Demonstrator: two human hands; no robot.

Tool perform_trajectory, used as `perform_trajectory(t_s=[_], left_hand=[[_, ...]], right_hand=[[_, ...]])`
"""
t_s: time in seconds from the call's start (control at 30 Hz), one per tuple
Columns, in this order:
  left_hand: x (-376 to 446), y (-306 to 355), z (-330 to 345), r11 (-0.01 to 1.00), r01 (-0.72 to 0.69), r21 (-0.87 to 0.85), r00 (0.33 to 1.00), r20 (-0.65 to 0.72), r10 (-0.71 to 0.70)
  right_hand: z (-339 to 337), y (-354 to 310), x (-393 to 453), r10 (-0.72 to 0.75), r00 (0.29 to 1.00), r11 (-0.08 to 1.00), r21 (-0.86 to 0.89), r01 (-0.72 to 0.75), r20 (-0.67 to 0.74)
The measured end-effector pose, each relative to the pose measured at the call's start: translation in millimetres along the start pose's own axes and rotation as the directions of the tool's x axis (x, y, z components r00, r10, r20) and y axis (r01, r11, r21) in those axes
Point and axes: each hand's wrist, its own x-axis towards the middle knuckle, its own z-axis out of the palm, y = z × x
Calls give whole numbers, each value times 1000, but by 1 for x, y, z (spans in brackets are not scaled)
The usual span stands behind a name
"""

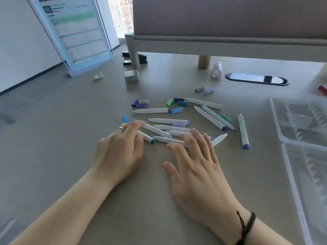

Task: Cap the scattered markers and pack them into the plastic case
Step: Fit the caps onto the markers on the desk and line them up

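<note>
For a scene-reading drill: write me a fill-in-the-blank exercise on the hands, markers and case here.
1. The left hand wears a ____ on one finger.
2. The clear plastic case lies open on the ____ side of the table.
3. The right hand, fingers spread flat over the white markers, has a black ____ at its wrist.
4. The small silver tin stands ____ the markers, nearer the stapler.

Missing words: ring; right; bracelet; beyond

I'm looking at an office: a grey worktop [70, 112] with a fabric partition [221, 16] at its back, a black stapler [141, 58], an acrylic sign stand [74, 32], an oval cable port [256, 78], and high-rise blocks through the window [122, 15].
</note>
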Motion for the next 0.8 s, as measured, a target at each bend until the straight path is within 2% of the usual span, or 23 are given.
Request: perform_trajectory(t_s=[0.13,0.33,0.47,0.8], left_hand=[[-7,-8,5,1000,5,24,999,54,-6],[-12,-7,0,997,56,-46,997,64,-53],[-19,-8,-1,994,-31,-103,999,26,34],[-24,-2,-5,993,-74,-90,997,8,75]], right_hand=[[-6,2,-4,93,996,991,91,-93,6],[-14,3,-12,130,991,991,33,-131,24],[-15,6,-13,117,992,993,22,-118,46],[-27,31,-11,231,973,965,130,-228,-5]])
